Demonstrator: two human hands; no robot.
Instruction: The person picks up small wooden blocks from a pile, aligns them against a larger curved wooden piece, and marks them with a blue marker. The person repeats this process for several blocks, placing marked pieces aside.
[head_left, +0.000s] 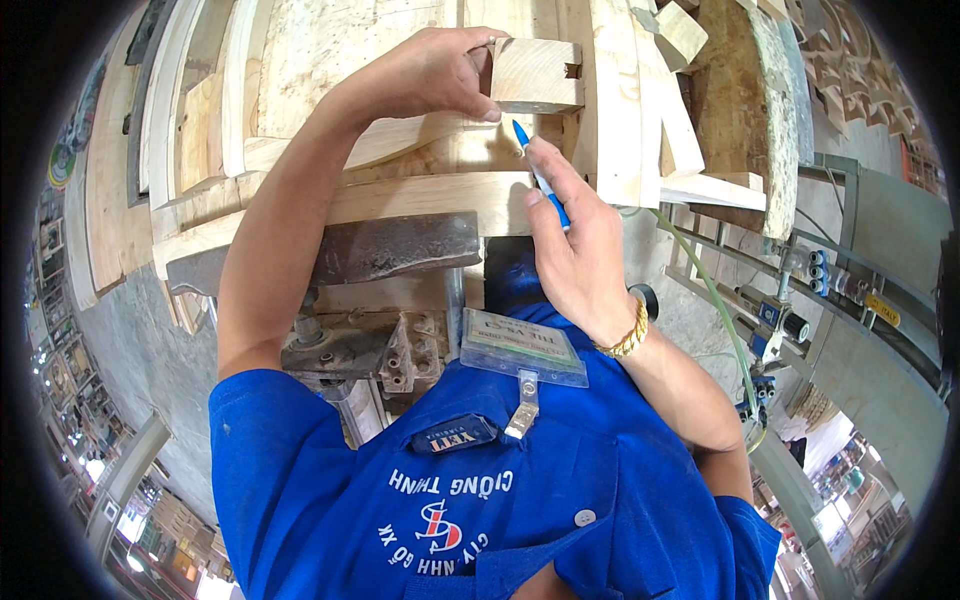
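My left hand [430, 75] grips a small pale wooden block [535, 75] with a notch cut in its right end, holding it against a stack of curved wooden pieces [420, 140]. My right hand [575, 235] holds a blue pen [540, 175] with its tip pointing up, just under the block's lower edge. A gold bracelet [625, 340] circles my right wrist. My blue shirt [480, 490] with a clear badge holder [520, 345] fills the lower middle.
A dark metal machine plate [390, 245] and metal brackets [370, 350] sit below the wood. Pale boards [625, 100] stand to the right of the block. A green hose [715, 300] and blue fittings [815, 265] run along a grey machine frame at right.
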